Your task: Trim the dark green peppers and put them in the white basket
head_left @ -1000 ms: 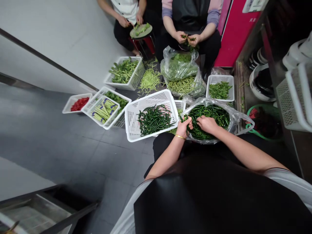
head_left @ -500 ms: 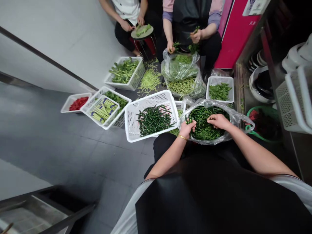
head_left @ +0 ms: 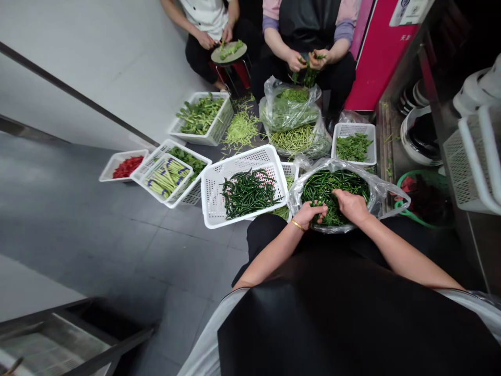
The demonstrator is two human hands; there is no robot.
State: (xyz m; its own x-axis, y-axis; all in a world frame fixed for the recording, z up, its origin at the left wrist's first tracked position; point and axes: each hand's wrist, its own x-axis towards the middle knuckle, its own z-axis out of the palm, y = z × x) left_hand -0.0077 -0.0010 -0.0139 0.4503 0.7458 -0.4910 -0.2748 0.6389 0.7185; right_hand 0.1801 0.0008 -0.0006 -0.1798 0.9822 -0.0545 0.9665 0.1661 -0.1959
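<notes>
Green chillies (head_left: 248,196): part in white basket (head_left: 213,201), bulk in plastic bag (head_left: 376,188)

The left hand (head_left: 311,214) is curling its fingers around a small bunch of chillies (head_left: 316,204) inside the bag's near left edge. The right hand (head_left: 351,206) is hovering over the bag's middle, fingers drawn together; whether it is gripping anything cannot be told. Loose chillies (head_left: 332,180) are filling the bag from edge to edge. In the basket, a heap is lying from the middle toward the right edge. Progress, by judgement: the work is standing partway; the basket's heap is appearing finished, while the bag's larger load is awaiting handling.
</notes>
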